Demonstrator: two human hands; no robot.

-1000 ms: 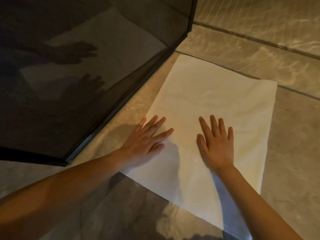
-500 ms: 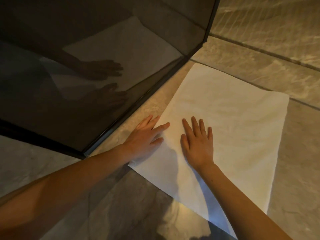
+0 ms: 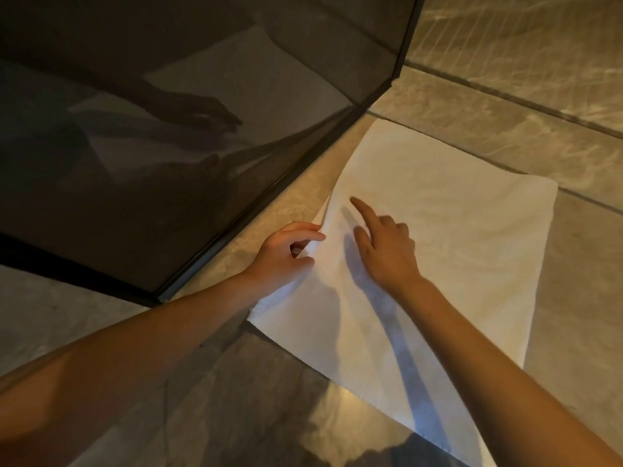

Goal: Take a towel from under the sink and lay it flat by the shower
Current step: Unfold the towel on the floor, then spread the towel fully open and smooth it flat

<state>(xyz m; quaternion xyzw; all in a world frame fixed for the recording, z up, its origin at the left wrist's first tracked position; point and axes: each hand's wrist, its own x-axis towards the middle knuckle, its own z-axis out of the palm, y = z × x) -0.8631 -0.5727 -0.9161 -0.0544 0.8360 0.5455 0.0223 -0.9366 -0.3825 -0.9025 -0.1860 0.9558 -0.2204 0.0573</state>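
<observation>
**Towel down beside the shower, left edge pinched up**

Looking down on a white towel spread over the tan tile floor, just to the right of the dark glass shower wall. Lying mostly flat, with both far corners down on the tiles and the long left side running near the black bottom frame of the glass, apart from it.

Pinching the towel's left edge with the left hand, thumb and curled fingers closed on the cloth. Lifting that edge off the floor into a low, curved ridge.

Holding nothing in the right hand, set over the near-left part of the towel, just right of the left hand. Pointing toward the far left with the forefinger stretched out and the thumb out beside it, the other fingers curled under. Cannot tell whether the fingertip touches the cloth; throwing a dark shadow just beside it.

Crossing the near part of the towel with the right forearm, and the bare floor with the left forearm.

Mirrored dimly in the glass: a pale towel and both hands.
</observation>
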